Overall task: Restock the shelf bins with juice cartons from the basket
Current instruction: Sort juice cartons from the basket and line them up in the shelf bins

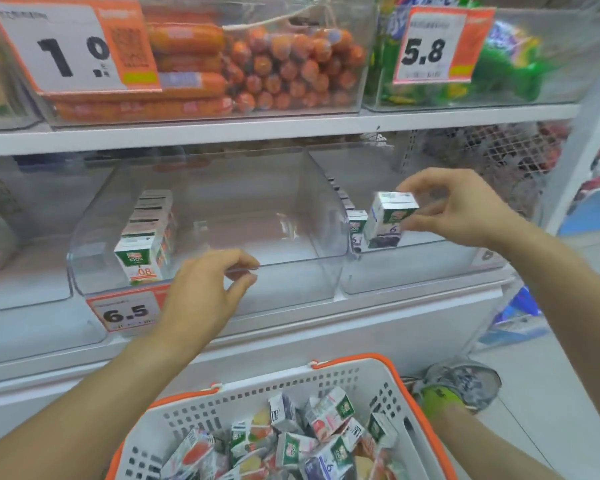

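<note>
Blurring price tag (pixel 129 311) behind left hand (pixel 205 289)

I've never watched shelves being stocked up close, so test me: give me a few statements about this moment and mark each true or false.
1. The right hand holds a juice carton over the right-hand bin. True.
2. The left hand also holds a carton. False: it holds nothing and its fingers are at the front rim of the middle bin.
3. The middle bin is full. False: it holds only one row of cartons along its left side.
4. The basket holds a loose pile of cartons. True.
5. The middle bin's price tag reads 5.8. False: it reads 6.5.
</note>
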The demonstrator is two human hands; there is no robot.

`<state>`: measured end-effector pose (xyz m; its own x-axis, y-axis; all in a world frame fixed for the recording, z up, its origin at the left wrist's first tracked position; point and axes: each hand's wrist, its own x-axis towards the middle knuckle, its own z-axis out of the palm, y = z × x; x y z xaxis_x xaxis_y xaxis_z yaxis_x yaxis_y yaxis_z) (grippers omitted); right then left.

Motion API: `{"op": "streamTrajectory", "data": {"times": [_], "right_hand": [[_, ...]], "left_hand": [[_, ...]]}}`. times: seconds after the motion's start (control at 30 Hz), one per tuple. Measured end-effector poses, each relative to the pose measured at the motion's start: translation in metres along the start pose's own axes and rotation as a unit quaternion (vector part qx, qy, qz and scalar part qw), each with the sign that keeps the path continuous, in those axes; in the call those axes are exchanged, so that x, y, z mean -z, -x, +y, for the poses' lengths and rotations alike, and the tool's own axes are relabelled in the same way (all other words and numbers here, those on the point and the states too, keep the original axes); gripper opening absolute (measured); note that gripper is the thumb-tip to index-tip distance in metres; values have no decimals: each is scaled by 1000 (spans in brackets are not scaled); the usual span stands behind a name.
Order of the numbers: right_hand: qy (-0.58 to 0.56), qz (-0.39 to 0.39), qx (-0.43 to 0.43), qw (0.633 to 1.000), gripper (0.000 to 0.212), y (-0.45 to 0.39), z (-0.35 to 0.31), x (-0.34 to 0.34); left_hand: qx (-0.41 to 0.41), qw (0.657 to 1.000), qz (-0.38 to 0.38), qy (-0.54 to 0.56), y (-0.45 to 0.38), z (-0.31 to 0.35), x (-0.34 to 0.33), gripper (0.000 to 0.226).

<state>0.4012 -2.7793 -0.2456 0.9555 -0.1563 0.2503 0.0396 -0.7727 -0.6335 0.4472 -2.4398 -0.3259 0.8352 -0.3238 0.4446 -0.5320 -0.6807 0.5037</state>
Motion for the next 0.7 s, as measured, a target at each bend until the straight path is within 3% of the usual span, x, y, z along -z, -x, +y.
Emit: {"op": "streamTrajectory", "data": {"times": [0.13, 0.27, 0.53, 0.7], "right_hand": [[60, -50, -15, 997, 38, -33, 10, -28], [36, -89, -51, 994, 39, -45, 10, -48], [55, -89, -70, 992, 49, -50, 10, -64], [-43, -117, -94, 988, 49, -46, 11, -62]], "left_hand": [[17, 1000, 6, 22, 2, 0, -2, 13], [-10, 1000, 4, 5, 3, -2, -2, 13], [-21, 1000, 12, 5, 2, 1, -2, 13], [-27, 1000, 13, 0, 4, 3, -2, 14]]}}
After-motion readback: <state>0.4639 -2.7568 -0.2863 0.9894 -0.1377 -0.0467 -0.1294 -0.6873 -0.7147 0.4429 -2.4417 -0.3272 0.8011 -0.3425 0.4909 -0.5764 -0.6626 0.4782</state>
